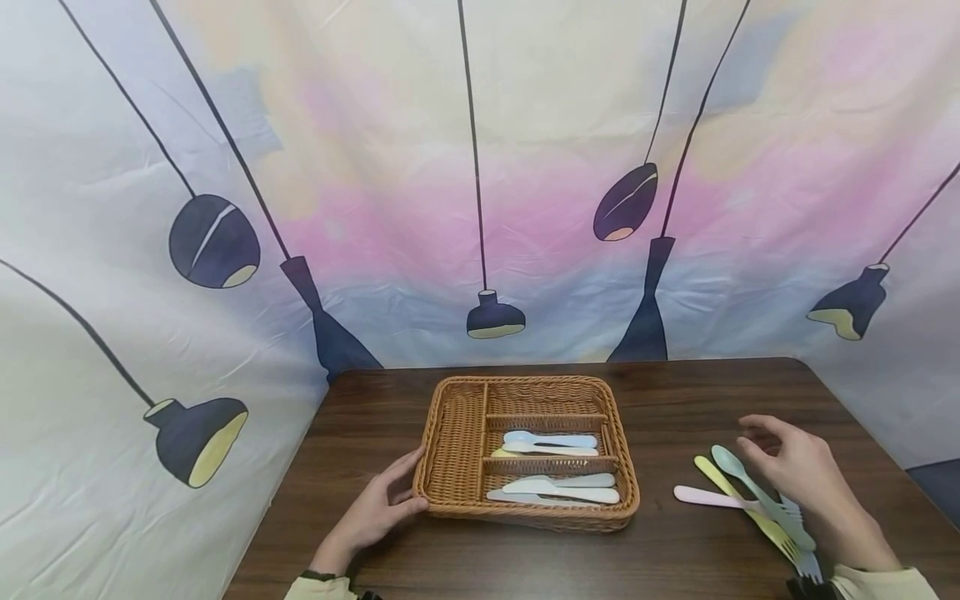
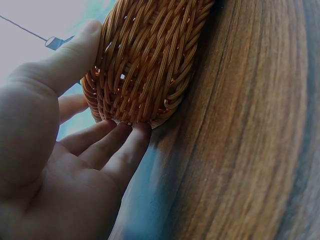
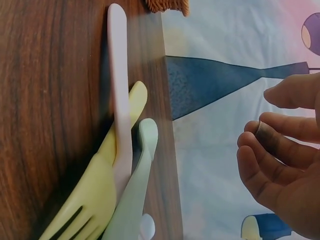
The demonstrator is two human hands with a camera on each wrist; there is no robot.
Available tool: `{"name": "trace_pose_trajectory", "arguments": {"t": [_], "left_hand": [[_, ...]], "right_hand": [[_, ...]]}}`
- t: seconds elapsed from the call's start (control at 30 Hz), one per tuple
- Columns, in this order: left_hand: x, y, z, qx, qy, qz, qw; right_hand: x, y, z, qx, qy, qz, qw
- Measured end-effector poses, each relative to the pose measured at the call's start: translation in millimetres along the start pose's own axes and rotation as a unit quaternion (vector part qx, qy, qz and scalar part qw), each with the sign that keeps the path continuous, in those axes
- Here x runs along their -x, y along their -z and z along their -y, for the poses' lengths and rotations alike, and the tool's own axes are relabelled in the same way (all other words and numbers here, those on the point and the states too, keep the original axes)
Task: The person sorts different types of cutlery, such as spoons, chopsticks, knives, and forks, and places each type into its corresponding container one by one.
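A brown wicker cutlery basket [image 1: 483, 483] with several compartments stands on the table. My left hand [image 1: 378, 508] holds its near left corner, thumb and fingertips against the woven side [image 2: 145, 65]. To the basket's right, my right hand [image 1: 806, 471] hovers over a loose pile of cutlery, fingers loosely curled and holding nothing. In the pile lie a yellow fork [image 3: 92, 195], a pale green utensil [image 3: 135, 190] and a pink-handled utensil [image 3: 119, 65]. Their overlap hides the pink one's head. A pale blue fork's tines [image 1: 810, 568] show beside the right wrist.
In the basket's middle right compartment lie a light blue spoon [image 1: 551, 438], a white spoon [image 1: 551, 448] and something yellow beneath. Several pale knives [image 1: 577, 493] fill the near right compartment. The dark wooden table [image 1: 375, 400] meets a painted cloth backdrop [image 1: 420, 208] behind.
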State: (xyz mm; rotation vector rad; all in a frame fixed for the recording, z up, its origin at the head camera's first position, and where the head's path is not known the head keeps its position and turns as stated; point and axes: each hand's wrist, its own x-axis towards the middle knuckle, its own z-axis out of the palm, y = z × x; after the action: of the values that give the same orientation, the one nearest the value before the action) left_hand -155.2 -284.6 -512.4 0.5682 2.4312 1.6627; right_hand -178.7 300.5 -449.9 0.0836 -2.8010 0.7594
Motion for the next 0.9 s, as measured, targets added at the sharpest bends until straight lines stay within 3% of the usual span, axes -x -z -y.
{"name": "trace_pose_trajectory", "arguments": {"t": [0.6,0.9], "left_hand": [[-1.1,-1.3,1.8,0.0,0.001,0.002,1.0],[1.3,1.3,2.1,0.0,-0.003,0.001,1.0]], "right_hand": [[9.1,-1.1,-18.5,0.026,-0.021,-0.008,0.9994],[6.7,-2.6,-31.7,0.04,-0.061,-0.01,0.9973]]}}
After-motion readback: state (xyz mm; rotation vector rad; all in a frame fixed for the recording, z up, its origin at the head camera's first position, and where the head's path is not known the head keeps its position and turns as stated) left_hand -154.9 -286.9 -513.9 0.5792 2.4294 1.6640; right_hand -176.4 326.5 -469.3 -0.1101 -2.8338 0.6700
